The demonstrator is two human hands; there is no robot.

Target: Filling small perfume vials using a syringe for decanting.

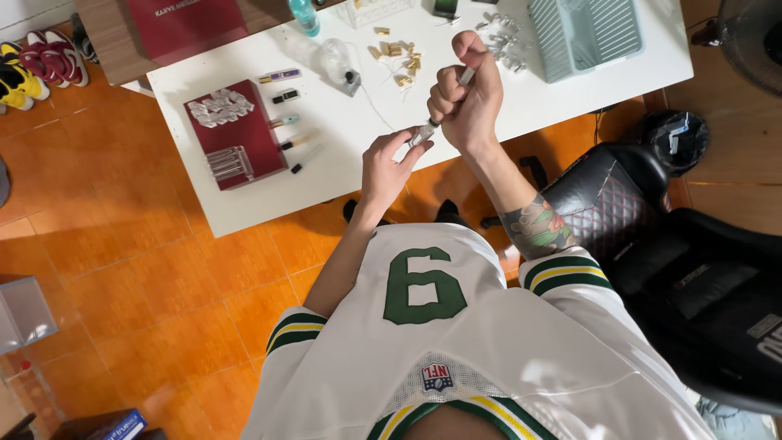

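Observation:
My left hand (389, 165) pinches a small clear glass vial (420, 135) at its lower end, over the near edge of the white table (342, 130). My right hand (466, 94) is closed in a fist around a slim syringe-like tool (466, 77) whose tip meets the vial's top. Both hands are raised a little above the tabletop. Small gold caps (399, 57) and several clear vials (501, 37) lie scattered just beyond my hands.
A dark red box (244, 155) holds more clear vials at the table's left. A pale green tray (582, 33) sits at the far right. A black chair (676, 269) stands to my right on the orange tile floor. Shoes (37, 69) lie far left.

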